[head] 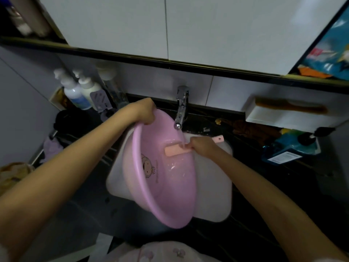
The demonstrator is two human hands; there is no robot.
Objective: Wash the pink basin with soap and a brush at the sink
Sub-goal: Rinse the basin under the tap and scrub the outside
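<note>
The right hand (203, 148) is curled round the handle of a peach-pink brush (175, 151), fingers wrapped tight, with the handle's end poking out past the knuckles toward the counter. The brush's flat head reaches left from that fist and lies against the inner wall of the pink basin (166, 193), just under the thin stream of water (182, 137) falling from the chrome faucet (181, 106). The stream lands right at the fingers and the brush neck.

The left hand (145, 112) grips the basin's far rim, fingers hooked over the edge into the bowl. It holds the basin tipped steeply on its side, open face turned to the right toward the brush hand. So the basin sits between the 2 hands: its top rim in the left, its wet interior touched by the brush in the right. A cartoon print (148, 165) shows on the basin's bottom.

The basin rests in the white sink (213, 195), set in a dark counter. 2 white pump bottles (75, 91) stand at the back left. A brown comb (289, 107) lies on a white shelf at the right.
</note>
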